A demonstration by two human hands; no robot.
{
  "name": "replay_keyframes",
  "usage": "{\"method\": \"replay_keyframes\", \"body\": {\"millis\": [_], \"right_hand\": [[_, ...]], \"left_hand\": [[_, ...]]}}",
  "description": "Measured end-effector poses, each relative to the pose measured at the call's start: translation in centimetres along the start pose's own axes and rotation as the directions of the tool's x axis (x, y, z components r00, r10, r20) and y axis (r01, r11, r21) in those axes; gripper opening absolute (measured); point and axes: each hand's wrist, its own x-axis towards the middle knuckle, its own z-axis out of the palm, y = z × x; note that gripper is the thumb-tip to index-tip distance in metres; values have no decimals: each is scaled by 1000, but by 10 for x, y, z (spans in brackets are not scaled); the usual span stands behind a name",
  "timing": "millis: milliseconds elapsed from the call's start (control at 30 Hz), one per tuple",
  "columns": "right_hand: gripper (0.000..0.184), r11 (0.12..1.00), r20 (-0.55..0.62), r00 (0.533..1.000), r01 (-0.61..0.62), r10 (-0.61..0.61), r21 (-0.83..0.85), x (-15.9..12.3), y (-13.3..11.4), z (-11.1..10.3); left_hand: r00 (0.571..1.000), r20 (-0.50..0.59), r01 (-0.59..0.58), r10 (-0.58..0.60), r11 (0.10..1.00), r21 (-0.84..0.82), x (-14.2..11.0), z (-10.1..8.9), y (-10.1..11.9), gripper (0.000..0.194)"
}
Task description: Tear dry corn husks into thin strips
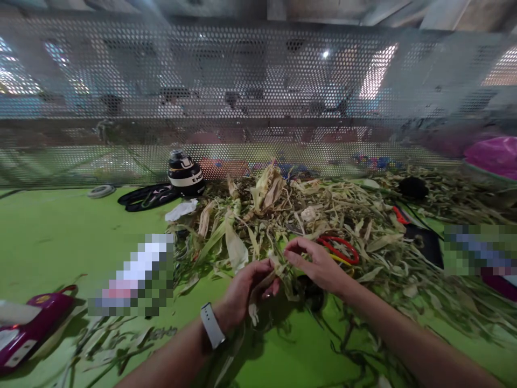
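My left hand (pixel 246 288) is closed around a small bundle of dried corn husk (pixel 278 269), low over the green table. Pale strips of the husk hang below its fingers. Just to the right, my right hand (pixel 317 264) has its fingers bent, with thumb and fingertips drawn together at the bundle's upper right side. Whatever lies between those fingertips is too small to make out. Beyond both hands spreads a heap of loose dry husks (pixel 323 210), with a larger upright husk clump (pixel 266 188) standing on it. A dark rounded object (pixel 311 293) sits beneath my right hand.
A black bottle (pixel 186 175) stands before a perforated metal screen (pixel 250 70). A red ring-shaped handle (pixel 343 249) lies among the husks. To the left are a purple device (pixel 36 328) and a black coiled strap (pixel 147 196). A pink bag (pixel 495 156) is at far right.
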Motion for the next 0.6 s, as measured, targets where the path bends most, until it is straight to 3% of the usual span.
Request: {"method": "replay_keyframes", "body": {"millis": [100,233,600], "right_hand": [[19,994,82,995,60,-53,-86,0,-2,-5],[17,972,102,982,174,-159,-158,1,2,-5],[17,865,20,934,338,-356,-372,5,9,-5]], "left_hand": [[991,-136,7,-7,1000,-4,-2,1,0,31],[970,-220,-86,100,994,74,-5,4,-1,25],[984,-114,-120,135,984,129,-4,6,2,33]]}}
